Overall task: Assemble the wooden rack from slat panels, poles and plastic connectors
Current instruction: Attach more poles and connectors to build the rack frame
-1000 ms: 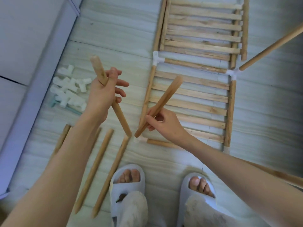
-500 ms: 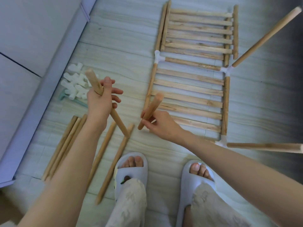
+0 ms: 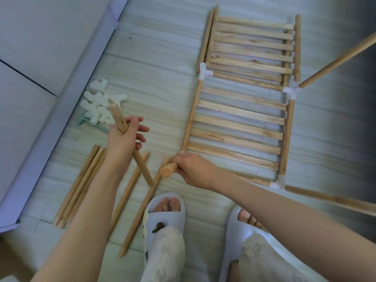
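1. Legible text, labels, brand marks, numbers, signs: none found in the head view.
2. Wooden poles and slat panels: bare wood grain only, no print or stamp visible.
3. White plastic connectors: plain, no marking readable.
4. Slippers: a small dark ornament on the left one; no lettering can be made out.

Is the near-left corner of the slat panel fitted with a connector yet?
Cannot tell: the right hand, gripping a pole, covers that corner of the slat panel.
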Action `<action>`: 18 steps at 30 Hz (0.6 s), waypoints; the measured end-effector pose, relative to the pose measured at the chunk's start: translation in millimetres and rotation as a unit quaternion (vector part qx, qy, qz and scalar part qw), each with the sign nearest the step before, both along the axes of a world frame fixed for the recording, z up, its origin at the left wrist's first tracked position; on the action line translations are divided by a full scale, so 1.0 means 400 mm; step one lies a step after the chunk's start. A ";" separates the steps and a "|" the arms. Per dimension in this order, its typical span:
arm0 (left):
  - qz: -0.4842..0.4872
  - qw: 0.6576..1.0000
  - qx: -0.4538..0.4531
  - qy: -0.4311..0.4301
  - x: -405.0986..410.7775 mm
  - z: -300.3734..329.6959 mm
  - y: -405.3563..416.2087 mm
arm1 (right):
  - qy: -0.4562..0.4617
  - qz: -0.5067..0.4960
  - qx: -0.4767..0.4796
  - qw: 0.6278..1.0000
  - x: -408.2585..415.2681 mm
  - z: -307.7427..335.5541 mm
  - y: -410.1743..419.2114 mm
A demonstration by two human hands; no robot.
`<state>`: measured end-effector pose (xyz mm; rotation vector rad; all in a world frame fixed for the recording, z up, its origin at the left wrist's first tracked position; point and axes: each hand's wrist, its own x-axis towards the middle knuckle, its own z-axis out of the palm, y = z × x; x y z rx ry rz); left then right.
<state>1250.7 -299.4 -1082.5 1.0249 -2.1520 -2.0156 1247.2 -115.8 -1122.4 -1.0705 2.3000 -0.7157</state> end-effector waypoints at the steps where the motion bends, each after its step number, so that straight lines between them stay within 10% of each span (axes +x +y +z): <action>1: -0.013 1.000 -0.002 -0.005 0.003 -0.005 -0.004 | -0.008 -0.011 -0.002 1.000 -0.008 0.001 0.008; 8: -0.281 0.935 -0.203 -0.070 -0.025 -0.048 0.066 | -0.094 -0.063 0.034 0.993 0.009 0.020 0.133; 14: -0.651 0.608 -0.453 -0.039 -0.087 -0.149 0.220 | -0.255 -0.253 -0.009 0.933 0.127 0.042 0.302; 18: -0.717 0.477 -0.508 0.021 -0.120 -0.210 0.344 | -0.307 -0.335 0.004 0.891 0.169 0.021 0.385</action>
